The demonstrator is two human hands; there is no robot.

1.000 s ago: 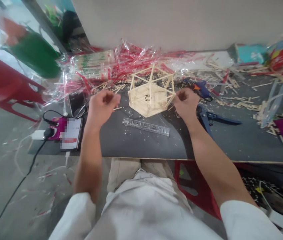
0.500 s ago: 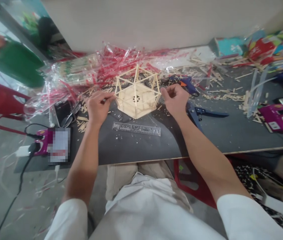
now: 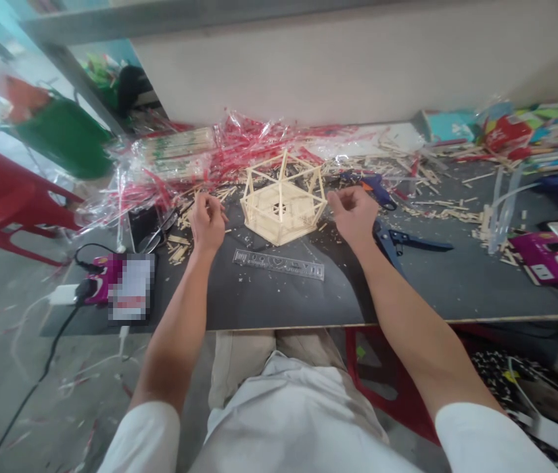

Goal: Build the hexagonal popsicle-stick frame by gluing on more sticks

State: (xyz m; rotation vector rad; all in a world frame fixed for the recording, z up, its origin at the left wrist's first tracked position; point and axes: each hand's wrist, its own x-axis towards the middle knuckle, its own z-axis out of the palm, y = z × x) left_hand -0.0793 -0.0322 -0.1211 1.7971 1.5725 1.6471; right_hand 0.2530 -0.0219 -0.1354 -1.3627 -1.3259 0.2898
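A six-sided frame [image 3: 286, 233] of pale wooden sticks, with a flat floor and a small wheel-like piece in its middle, rests on the dark table. My right hand [image 3: 356, 213] is at its right corner, thumb and fingertips pinched on the stick there. To the left of the frame, my left hand [image 3: 208, 223] hangs apart from it, its fingers loosely curled with nothing visible in them. In front of the frame lies a clear plastic ruler [image 3: 279, 264].
Blue cutters [image 3: 414, 242] and a blue glue gun [image 3: 380, 190] lie to the right. Loose sticks [image 3: 441, 213] and red-and-clear plastic wrappers [image 3: 244, 138] cover the back. A phone [image 3: 131, 289] sits by a purple power strip [image 3: 104, 279] at the left edge.
My left hand has let go of the stick frame's left corner and drawn away to the left. My right hand stays at the right corner. The camera view has shifted slightly.
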